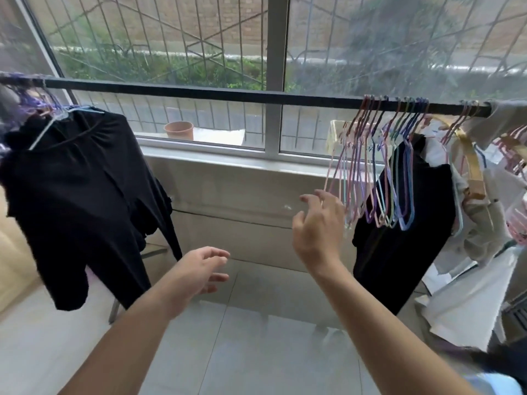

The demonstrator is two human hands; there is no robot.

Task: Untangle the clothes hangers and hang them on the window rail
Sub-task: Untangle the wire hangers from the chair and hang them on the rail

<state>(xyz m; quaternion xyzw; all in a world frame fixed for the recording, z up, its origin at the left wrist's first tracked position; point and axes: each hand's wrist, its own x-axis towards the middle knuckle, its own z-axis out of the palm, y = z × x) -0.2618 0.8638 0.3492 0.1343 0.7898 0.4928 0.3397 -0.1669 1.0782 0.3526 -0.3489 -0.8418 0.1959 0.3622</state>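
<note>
Hangers (379, 166): a pastel wire bunch crowded on the window rail (228, 94) at 2 o'clock. Our right hand (319, 223) is spread, fingertips at the leftmost loops, pinching nothing; left hand (196, 273) is relaxed, empty, at 6 o'clock. We judge it best to lift one hook clear, steadying its neighbours. Black garment (399, 252) behind may snag. Black top (79, 195) hangs at 9 o'clock; a pot (178, 130) sits outside.

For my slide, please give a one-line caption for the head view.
Open right hand reaches toward empty hangers on the rail; left hand hovers empty.
</note>
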